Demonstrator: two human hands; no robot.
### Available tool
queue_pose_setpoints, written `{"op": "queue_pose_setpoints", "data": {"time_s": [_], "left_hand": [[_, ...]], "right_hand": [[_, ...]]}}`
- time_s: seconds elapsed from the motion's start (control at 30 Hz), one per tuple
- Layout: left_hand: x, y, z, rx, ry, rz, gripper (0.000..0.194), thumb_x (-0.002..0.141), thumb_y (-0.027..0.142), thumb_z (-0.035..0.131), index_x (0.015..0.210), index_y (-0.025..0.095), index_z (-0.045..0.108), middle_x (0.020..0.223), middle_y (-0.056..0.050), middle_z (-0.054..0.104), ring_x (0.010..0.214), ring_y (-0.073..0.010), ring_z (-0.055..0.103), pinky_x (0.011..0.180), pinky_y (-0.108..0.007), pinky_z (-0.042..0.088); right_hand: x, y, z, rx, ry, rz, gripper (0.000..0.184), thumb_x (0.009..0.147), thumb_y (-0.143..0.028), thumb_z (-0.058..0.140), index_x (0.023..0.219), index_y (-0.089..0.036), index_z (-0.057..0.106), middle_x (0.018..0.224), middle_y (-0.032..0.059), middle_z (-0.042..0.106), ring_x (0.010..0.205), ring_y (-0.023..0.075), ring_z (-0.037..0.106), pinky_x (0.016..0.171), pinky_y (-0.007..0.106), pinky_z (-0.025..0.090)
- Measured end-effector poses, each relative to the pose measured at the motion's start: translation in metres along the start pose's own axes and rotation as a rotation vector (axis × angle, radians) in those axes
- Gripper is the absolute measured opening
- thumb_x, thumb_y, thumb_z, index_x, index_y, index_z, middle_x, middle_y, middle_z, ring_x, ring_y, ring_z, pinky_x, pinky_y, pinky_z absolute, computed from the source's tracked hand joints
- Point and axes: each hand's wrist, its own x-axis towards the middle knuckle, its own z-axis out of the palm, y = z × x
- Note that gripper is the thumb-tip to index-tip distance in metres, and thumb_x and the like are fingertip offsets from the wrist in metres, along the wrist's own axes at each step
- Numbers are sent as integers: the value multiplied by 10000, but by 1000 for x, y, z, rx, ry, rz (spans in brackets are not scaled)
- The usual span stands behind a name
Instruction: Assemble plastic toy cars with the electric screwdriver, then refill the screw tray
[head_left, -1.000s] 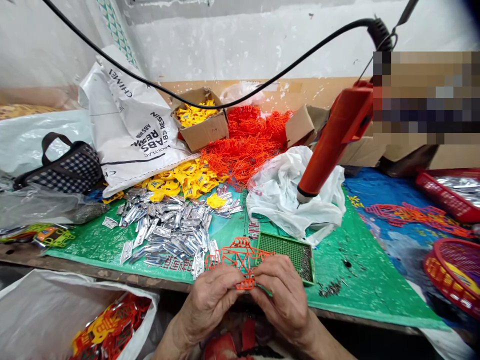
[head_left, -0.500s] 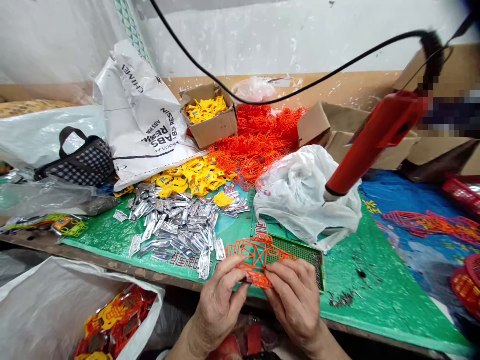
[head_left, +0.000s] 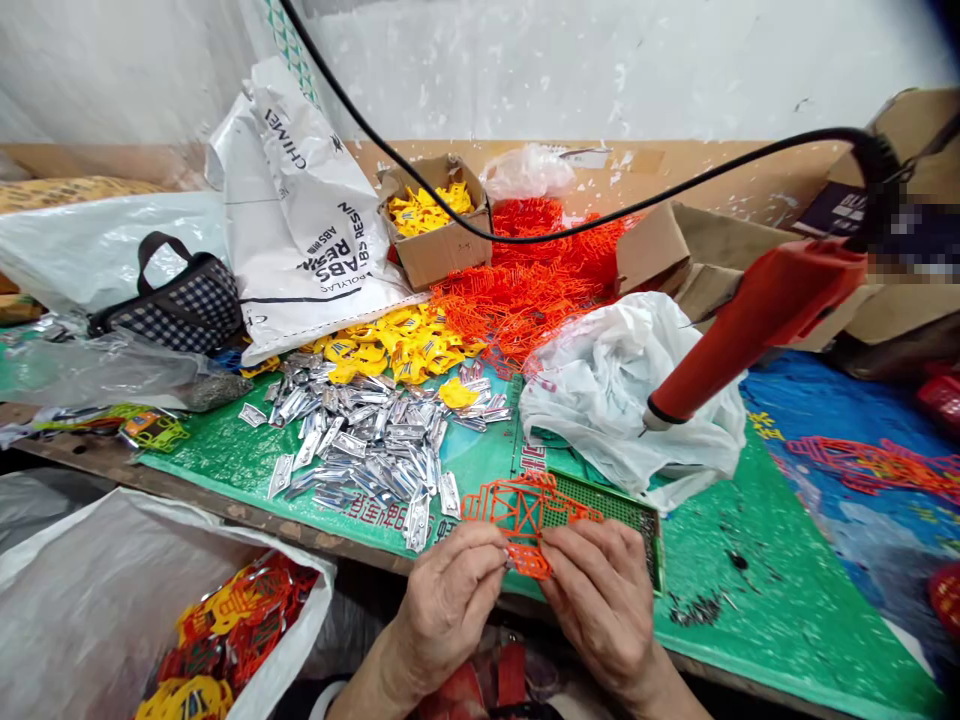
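Observation:
An orange openwork plastic frame (head_left: 519, 510) is held up over the table's front edge. My left hand (head_left: 454, 590) pinches its lower left edge, thumb and fingertips together. A tiny shiny bit shows at those fingertips, too small to name. My right hand (head_left: 600, 590) grips the frame's lower right side, fingers curled and pressed together. Behind the frame lies a green tray (head_left: 583, 490) with a gridded base and small dark pieces at its right end. A heap of flat silver metal blades (head_left: 390, 440) lies to the left, beyond my left hand.
A red electric screwdriver (head_left: 757, 330) hangs tilted at the right on a black cable. Yellow plastic parts (head_left: 405, 345), orange frames (head_left: 517, 290) and a white plastic bag (head_left: 592, 390) lie behind. Loose screws (head_left: 697, 608) lie at the right. An open sack (head_left: 82, 600) stands lower left.
The whole view has shifted, so the table appears farther right. My left fingertips have closed in at the frame's lower left edge. Both hands still hold the frame.

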Motion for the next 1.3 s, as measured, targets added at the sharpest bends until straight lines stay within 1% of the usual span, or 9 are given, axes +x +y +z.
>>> {"op": "queue_pose_setpoints", "data": {"time_s": [0.17, 0.3, 0.47, 0.6, 0.77, 0.9, 1.0, 1.13, 1.3], "left_hand": [[-1, -1, -1, 58, -46, 5, 278, 859, -31, 523, 1065, 149, 576, 910, -75, 686, 865, -143, 676, 788, -215, 558], [6, 6, -8, 208, -225, 12, 351, 894, -3, 479, 1212, 122, 558, 994, -109, 695, 885, -178, 673, 758, -261, 564], [22, 25, -31, 183, -467, -36, 253, 900, 32, 445, 773, 175, 611, 711, -36, 610, 691, -171, 568, 624, -277, 490], [30, 28, -43, 9, -595, -49, 212, 891, 73, 492, 776, 197, 621, 705, -23, 624, 686, -157, 557, 664, -257, 485], [34, 24, -34, -161, -761, -256, 214, 903, 131, 487, 799, 206, 659, 755, -14, 664, 717, -141, 594, 660, -207, 469], [30, 21, -26, -312, -857, -523, 206, 881, 180, 506, 805, 200, 696, 761, 0, 661, 712, -129, 587, 652, -189, 442], [24, 17, -25, -385, -856, -759, 194, 859, 256, 544, 758, 191, 695, 723, 10, 632, 665, -128, 544, 610, -191, 413], [20, 10, -26, -643, -816, -988, 212, 820, 317, 591, 870, 198, 759, 865, -32, 692, 818, -196, 595, 728, -250, 458], [17, 6, -21, -864, -742, -1143, 258, 722, 337, 662, 880, 176, 787, 886, -51, 698, 836, -222, 596, 761, -283, 447]], "right_hand": [[-1, 3, 2, 9, -24, -5, 58, 875, -86, 628, 904, -120, 665, 859, 83, 768, 845, 225, 590, 820, 433, 370], [3, 1, 1, 41, -62, 5, 48, 880, -90, 614, 871, -130, 638, 831, 74, 749, 825, 214, 586, 810, 417, 351], [15, -13, -11, 219, -193, 61, 138, 923, -153, 554, 786, -162, 572, 727, 24, 682, 720, 167, 561, 779, 388, 322], [22, -20, -20, 309, -252, 31, 224, 952, -264, 533, 750, -170, 507, 670, -4, 631, 669, 136, 513, 784, 376, 328], [19, -15, -22, 423, -405, 150, 269, 983, -339, 497, 776, -169, 490, 710, 1, 616, 708, 132, 511, 714, 336, 322], [15, -11, -21, 467, -460, 221, 333, 990, -412, 478, 757, -175, 501, 707, -16, 616, 715, 120, 521, 719, 330, 319], [13, -11, -19, 456, -497, 246, 376, 984, -460, 471, 741, -177, 518, 708, -19, 628, 721, 118, 528, 728, 329, 322], [10, -11, -16, 434, -457, 310, 435, 959, -536, 469, 725, -175, 533, 694, -13, 612, 713, 126, 515, 720, 324, 330], [5, -12, -12, 375, -456, 302, 388, 939, -497, 542, 714, -181, 519, 677, -21, 594, 712, 128, 516, 735, 325, 339]]}}
